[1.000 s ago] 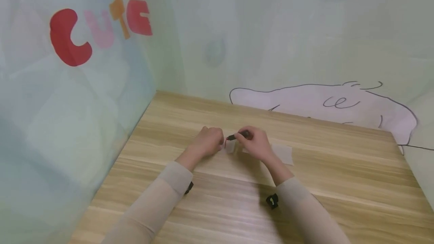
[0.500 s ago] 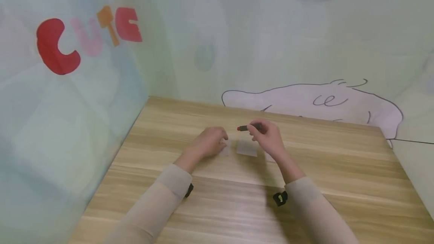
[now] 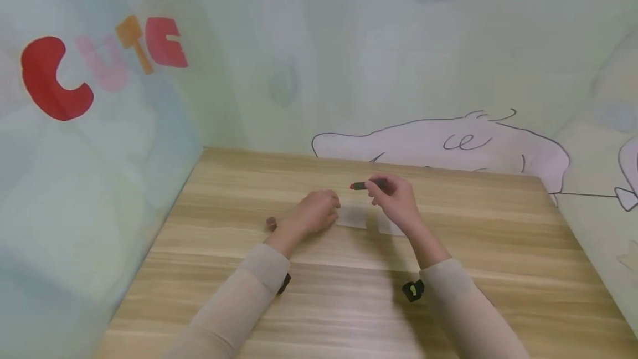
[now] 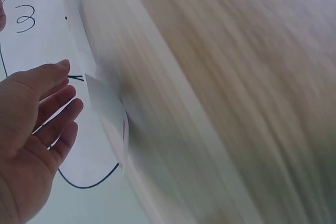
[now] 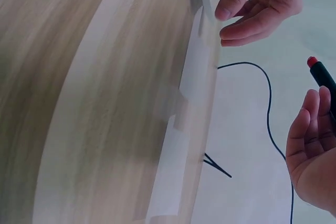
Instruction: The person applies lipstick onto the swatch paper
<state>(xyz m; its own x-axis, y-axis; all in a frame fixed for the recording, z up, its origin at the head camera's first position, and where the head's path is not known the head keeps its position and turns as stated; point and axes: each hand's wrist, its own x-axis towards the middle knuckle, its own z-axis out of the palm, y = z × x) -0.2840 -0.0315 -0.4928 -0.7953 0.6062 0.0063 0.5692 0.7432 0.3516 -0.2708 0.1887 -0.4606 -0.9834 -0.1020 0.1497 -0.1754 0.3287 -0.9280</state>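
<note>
My right hand (image 3: 396, 195) grips a black marker (image 3: 361, 185) with a red tip, raised over the table and pointing left. The red tip also shows in the right wrist view, above the fingers of the right hand (image 5: 315, 156). My left hand (image 3: 315, 213) lies low at the left end of a row of small white paper slips (image 3: 353, 217). Its fingers are loosely bent with nothing between them. In the left wrist view, a curled slip (image 4: 106, 106) with a short red mark stands just beyond the left fingertips.
Another white slip (image 3: 390, 225) lies partly behind the right hand. A small reddish-brown object (image 3: 271, 224) sits left of the left wrist. The wood-grain table (image 3: 344, 314) meets decorated walls at its back and left edges.
The right hand has lifted the marker from the slip, away to the right. The left hand has loosened its fingers and come off the marked slip. The head view has turned rightward.
</note>
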